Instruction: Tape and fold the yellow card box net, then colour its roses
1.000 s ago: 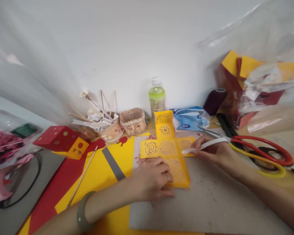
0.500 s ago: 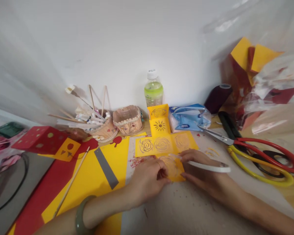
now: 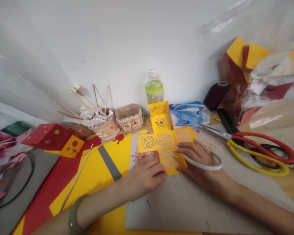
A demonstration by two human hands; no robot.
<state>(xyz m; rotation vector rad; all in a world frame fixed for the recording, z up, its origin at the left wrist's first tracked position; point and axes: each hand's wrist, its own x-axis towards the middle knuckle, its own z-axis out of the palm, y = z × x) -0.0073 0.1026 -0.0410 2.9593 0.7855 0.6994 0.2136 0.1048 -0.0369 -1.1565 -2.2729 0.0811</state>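
Note:
A yellow paper cutout, shaped like a cross of square panels with swirl patterns cut through, lies mostly flat; its far panel stands up. My left hand is closed, fingers bent together at the left edge of the nearest panel; what is between its fingertips is hidden. On the panel's right side rests my right hand, thumb and fingertips against the paper. A narrow white roll of tape loops around part of this hand. Under the cutout is a grey board with red marks and small scraps.
Large scissors lie at the right, beside a blue tissue pack. A bottle stands against the wall. Two small baskets, one full of sticks, are at the back left. Yellow sheets and a red spotted box lie left.
My left hand has drawn slightly left off the nearest panel, showing more of its pattern. The tape roll at my right hand has tilted, so its ring shows. The whole view has shifted slightly.

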